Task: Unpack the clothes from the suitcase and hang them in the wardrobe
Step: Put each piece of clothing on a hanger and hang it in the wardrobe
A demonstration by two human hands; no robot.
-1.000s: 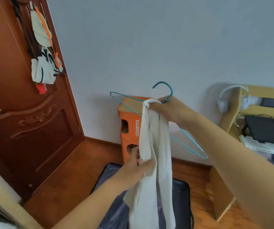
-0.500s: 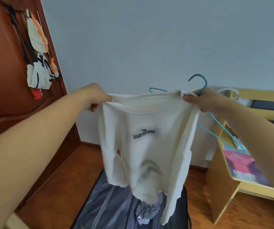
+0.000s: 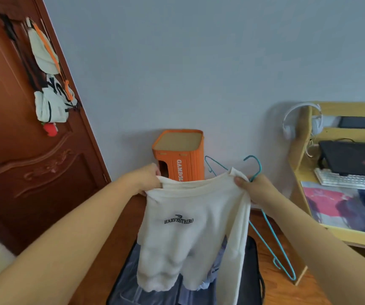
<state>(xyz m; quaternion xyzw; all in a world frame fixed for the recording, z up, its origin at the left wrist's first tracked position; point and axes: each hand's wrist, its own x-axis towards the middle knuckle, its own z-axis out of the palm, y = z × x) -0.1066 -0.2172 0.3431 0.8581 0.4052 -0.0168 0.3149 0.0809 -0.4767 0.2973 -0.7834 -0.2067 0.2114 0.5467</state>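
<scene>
- Dark reddish-brown carved wooden door [image 3: 23,172] filled the left side; white cloth bags w/ orange straps [image 3: 49,84] hung on it, prob. just stored out of the way.
- Dark grey soft-sided suitcase [image 3: 252,271] lay open on the wood floor, directly below the shirt, w/ bluish clothes [image 3: 212,276] inside. So unpacking looked only partly done.
- Pale yellow wooden desk [image 3: 298,172] stood at right w/ a black laptop [image 3: 353,159], white keyboard [image 3: 348,179] and white headphones [image 3: 296,119] hooked on its side post.
- Cream long-sleeved sweatshirt w/ black "HARVESTBIRO" print [image 3: 188,238] hung spread in the air above the suitcase, stretched by its shoulders, logo toward the camera. Likely held wide to open the neck for a hanger.
- Orange plastic folding stool marked "GAMBOL" [image 3: 179,157] sat against the grey wall, behind the shirt.
- Teal thin wire hanger [image 3: 269,230] sat behind the shirt's right shoulder, hook up, one end poking above the collar; kept w/ the shirt, prob. ready to slip in. Not yet inside it, as far as visible.
- Left hand [image 3: 146,179] pinched the shirt's left shoulder, fingers curled over the fabric.
- Right hand [image 3: 258,190] gripped the right shoulder and the hanger together near the hook, clenched on both.
- Wardrobe not in view.
</scene>
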